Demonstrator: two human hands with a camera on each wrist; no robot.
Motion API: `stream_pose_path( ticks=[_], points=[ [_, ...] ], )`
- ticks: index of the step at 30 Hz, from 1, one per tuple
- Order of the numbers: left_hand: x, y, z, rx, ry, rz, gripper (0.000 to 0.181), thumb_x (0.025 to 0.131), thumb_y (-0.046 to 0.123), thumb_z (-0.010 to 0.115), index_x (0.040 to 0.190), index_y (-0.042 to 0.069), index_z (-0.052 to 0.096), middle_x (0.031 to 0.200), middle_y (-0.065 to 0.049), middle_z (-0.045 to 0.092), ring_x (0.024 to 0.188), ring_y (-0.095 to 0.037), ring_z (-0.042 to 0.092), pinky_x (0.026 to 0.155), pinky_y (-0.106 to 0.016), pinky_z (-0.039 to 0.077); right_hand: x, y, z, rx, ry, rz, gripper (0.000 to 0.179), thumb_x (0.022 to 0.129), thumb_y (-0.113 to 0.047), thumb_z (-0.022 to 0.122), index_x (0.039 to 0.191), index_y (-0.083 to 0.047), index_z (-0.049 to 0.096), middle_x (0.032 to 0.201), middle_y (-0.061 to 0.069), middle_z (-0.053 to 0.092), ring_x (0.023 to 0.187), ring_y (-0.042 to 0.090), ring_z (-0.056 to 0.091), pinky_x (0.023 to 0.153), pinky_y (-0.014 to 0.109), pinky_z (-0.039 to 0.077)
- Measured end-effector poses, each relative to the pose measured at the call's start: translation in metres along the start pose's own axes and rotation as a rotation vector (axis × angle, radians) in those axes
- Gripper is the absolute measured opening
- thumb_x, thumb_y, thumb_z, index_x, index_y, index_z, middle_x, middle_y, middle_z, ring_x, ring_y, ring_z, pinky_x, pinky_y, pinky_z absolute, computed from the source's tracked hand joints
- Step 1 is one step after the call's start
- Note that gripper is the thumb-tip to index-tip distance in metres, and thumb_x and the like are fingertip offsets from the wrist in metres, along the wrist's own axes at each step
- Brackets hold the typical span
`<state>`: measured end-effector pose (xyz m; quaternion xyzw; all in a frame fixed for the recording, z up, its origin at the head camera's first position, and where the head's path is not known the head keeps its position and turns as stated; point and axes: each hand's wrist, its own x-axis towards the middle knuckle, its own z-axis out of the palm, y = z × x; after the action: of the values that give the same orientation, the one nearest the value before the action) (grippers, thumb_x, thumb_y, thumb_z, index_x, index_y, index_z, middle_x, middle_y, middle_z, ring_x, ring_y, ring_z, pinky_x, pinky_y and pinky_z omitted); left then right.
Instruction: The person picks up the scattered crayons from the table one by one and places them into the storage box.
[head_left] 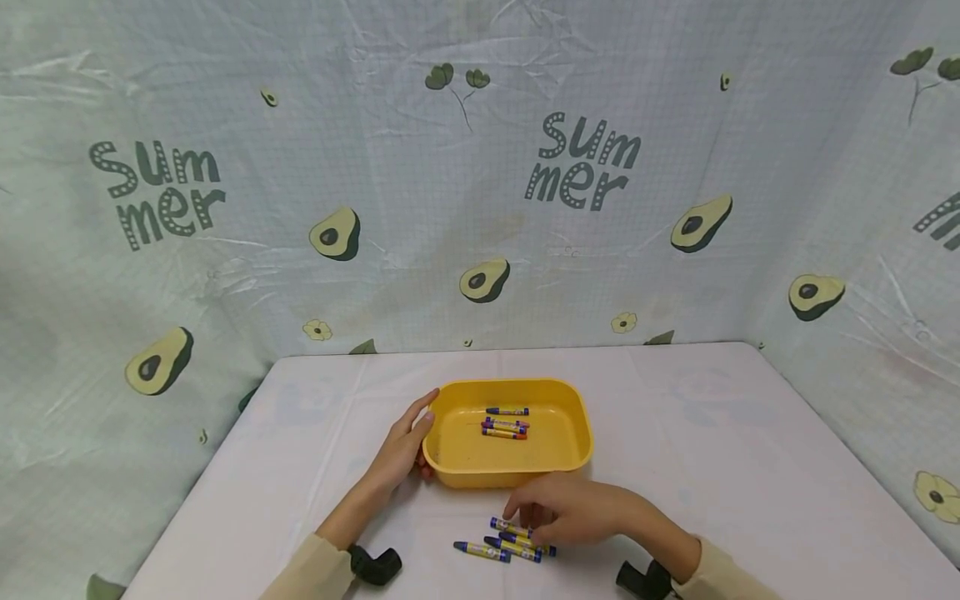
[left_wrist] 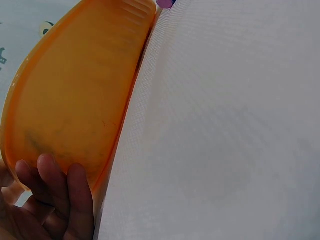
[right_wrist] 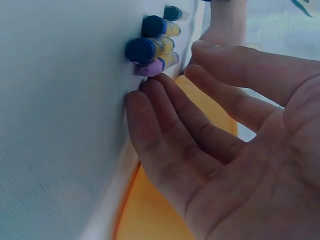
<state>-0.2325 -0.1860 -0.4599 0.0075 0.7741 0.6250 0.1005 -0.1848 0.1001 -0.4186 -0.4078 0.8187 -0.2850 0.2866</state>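
Note:
A yellow plastic tray point(head_left: 510, 481) stands on the table with several crayons point(head_left: 505, 427) lying in it. At its left side my left hand point(head_left: 401, 450) touches the rim, its loosely bent fingers point(left_wrist: 75, 200) beside the outer wall in the left wrist view. In front of the tray lies a small group of crayons point(head_left: 482, 552) with yellow wrappers. Over their right end reaches my right hand point(head_left: 573, 506). Its fingertips come close to a purple crayon point(right_wrist: 155, 66) in the right wrist view, with the thumb apart from them and nothing between.
A white cloth point(head_left: 675, 417) covers the table. Behind it hangs a pale sheet point(head_left: 420, 183) printed with avocados and lettering. Dark devices point(head_left: 375, 567) sit at both wrists.

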Motion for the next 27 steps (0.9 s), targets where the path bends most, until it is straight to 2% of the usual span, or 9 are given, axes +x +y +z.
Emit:
stream_pose_path(
  ticks=[12,27],
  points=[
    [-0.002,0.000,0.001,-0.001,-0.003,-0.003,0.039,0.104,0.039,0.037,0.142,0.046,0.036,0.057,-0.006,0.048,0.047,-0.020,0.050,0.052,-0.032,0.049,0.007,0.012,0.007,-0.079,0.040,-0.048,0.034,0.086,-0.005,0.067,0.114,-0.025,0.064,0.092,-0.015,0.061,0.075,-0.005,0.053,0.068,0.015,0.050],
    [-0.001,-0.003,0.001,-0.005,-0.001,0.012,0.038,0.104,0.039,0.038,0.142,0.046,0.037,0.058,-0.006,0.047,0.046,-0.020,0.050,0.051,-0.032,0.050,0.008,0.008,0.011,-0.170,0.074,-0.060,0.033,0.085,-0.004,0.066,0.111,-0.024,0.066,0.087,-0.014,0.060,0.072,-0.003,0.051,0.066,0.014,0.049]
  ],
)
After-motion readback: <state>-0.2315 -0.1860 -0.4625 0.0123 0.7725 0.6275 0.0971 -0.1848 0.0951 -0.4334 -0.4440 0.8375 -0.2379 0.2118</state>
